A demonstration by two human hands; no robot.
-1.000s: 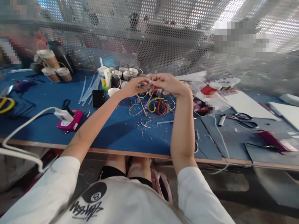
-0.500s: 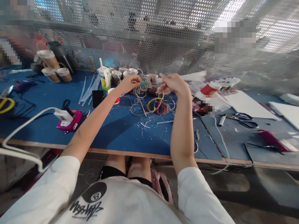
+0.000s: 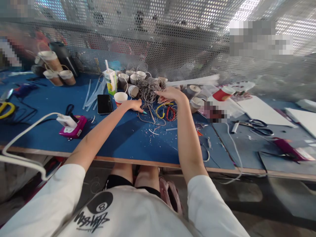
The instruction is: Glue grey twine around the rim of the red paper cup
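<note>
My left hand (image 3: 136, 105) is low over the blue table beside a paper cup (image 3: 120, 96). Its thumb and a finger with a teal nail are apart, and I make out nothing between them. Loose grey cord (image 3: 158, 123) lies just right of that fingertip. Over the right side of a tangled grey string heap (image 3: 149, 88) is my right hand (image 3: 170, 94), its fingers stretched leftward, the far ones partly hidden. Yellow-handled (image 3: 161, 111) and red-handled (image 3: 170, 113) tools lie below it. Several small brown cups (image 3: 123, 79) with white rims stand behind.
A phone (image 3: 104, 104), a drink carton (image 3: 110, 80) with a straw and a magenta power strip (image 3: 72, 127) are on the left. Scissors (image 3: 256, 125), a red cup (image 3: 223, 93) and white sheets (image 3: 264, 110) lie right. A perforated metal screen (image 3: 158, 39) stands behind the table (image 3: 138, 144).
My left hand has come down and nearer, off the string heap. My right hand has lowered and shifted slightly left. The string lies bunched in a taller heap, and a brown cup on its side now shows.
</note>
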